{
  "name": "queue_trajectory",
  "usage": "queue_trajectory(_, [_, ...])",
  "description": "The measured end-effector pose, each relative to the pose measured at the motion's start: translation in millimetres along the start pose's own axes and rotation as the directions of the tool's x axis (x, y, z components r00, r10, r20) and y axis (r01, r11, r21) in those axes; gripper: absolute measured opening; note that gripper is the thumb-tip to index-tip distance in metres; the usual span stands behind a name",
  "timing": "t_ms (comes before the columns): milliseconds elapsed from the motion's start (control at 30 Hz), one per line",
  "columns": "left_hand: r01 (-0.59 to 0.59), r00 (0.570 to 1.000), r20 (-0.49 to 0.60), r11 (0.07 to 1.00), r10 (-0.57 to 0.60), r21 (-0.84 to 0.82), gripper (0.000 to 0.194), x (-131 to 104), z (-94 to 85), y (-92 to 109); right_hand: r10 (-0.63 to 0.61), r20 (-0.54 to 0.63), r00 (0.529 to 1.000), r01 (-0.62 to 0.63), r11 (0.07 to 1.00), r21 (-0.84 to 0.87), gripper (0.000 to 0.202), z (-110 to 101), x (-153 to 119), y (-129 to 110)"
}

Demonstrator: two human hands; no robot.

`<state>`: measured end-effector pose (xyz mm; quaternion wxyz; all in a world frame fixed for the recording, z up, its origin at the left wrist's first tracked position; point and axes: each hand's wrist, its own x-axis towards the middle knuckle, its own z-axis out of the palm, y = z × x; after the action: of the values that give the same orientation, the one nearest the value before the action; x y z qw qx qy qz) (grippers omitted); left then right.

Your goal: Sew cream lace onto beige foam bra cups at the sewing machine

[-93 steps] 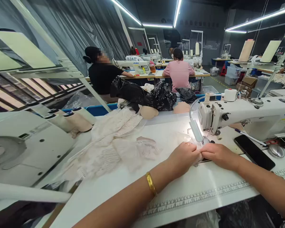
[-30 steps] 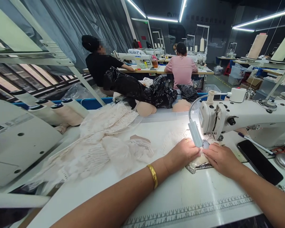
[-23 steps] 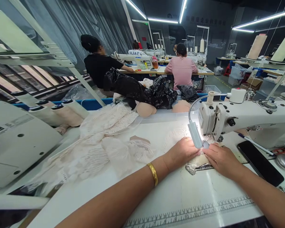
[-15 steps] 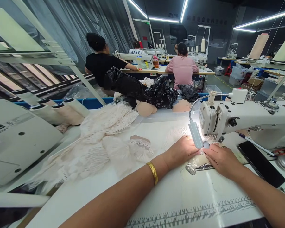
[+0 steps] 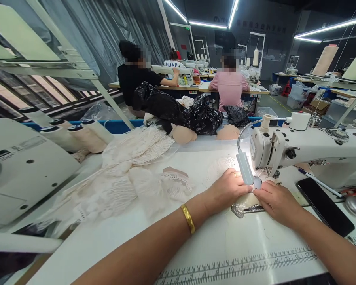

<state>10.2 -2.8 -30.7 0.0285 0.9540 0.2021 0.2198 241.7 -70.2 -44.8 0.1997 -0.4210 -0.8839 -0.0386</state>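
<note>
Pale, thin cloth (image 5: 221,166) lies beneath the fingertips at the machine (image 5: 308,144), its patterned part spread flat to the left of the machine's head. The left hand (image 5: 227,190) rests on it, fingers close together and slightly curled; the right hand (image 5: 277,200) has its fingers bunched, tips near the left ones. Whether either pinches the cloth, I cannot tell. A lit lamp (image 5: 245,168) hangs just left of the machine's head. A phone (image 5: 326,206) lies in front of the machine, lace (image 5: 121,186) well to its left.
</note>
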Motion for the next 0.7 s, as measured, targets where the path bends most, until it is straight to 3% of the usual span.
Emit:
queue_trajectory(300, [-0.013,0.995,-0.099,0.997,0.021,0.073,0.023,-1,1.8,-7,0.03,-0.022,0.999,-0.029,0.999,0.031,0.023,5,1,1])
queue_trajectory(467, [0.084,0.996,0.021,0.995,-0.085,0.056,0.019,11,4.1,-8,0.021,-0.039,0.999,-0.017,0.995,0.097,0.026,6,-1,7])
queue_trajectory(567, [0.146,0.988,0.047,0.989,-0.147,0.03,0.02,13,-3.9,-8,0.079,-0.052,0.995,-0.064,0.967,0.248,0.027,2,-3,3])
queue_trajectory(633, [0.143,0.989,0.044,0.989,-0.144,0.023,0.025,4,-15.8,-2,0.221,0.013,0.975,-0.202,0.863,0.463,0.025,-2,-2,-7])
queue_trajectory(700, [0.126,0.992,-0.002,0.989,-0.127,-0.075,0.032,-13,-29.5,17,0.363,0.183,0.914,-0.381,0.607,0.697,0.026,-6,1,-23])
